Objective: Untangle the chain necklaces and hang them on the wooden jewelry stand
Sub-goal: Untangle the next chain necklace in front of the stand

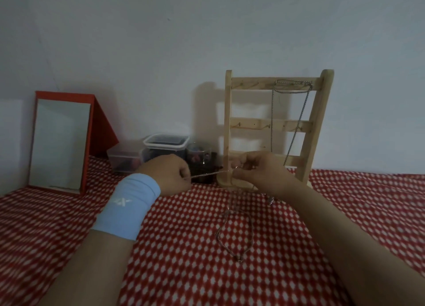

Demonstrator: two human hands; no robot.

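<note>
So the working necklace [211, 173] is pulled tight between both hands, just below the middle of the frame. The left hand [171, 173] (the one with the blue wristband [128, 210]) pinches one end with its fingers curled in. The right hand [259, 171] pinches the chain a bit further along, fingertips bunched around it. I can't tell exactly which fingers are doing the gripping on either side, it's too dim.

What matters here is that the taut stretch runs almost dead horizontal, left to right, rising slightly toward the right hand. The rest of the chain drops from under the right hand and lies as a slack loop [218, 236] on the red-and-white cloth [345, 202], lower centre of the frame. It looks crossed over itself near the top, so I'd guess there's more untangling to do before hanging.

The wooden jewelry stand [230, 122] is straight behind the hands, right of centre. The right hand sits right in front of its base, so that's clearly the nearer hand for the lift. One necklace [272, 112] already hangs on the right part of the top rail [250, 83]. The pegs toward the rail's left look free, so the move is up and away from the camera.
</note>
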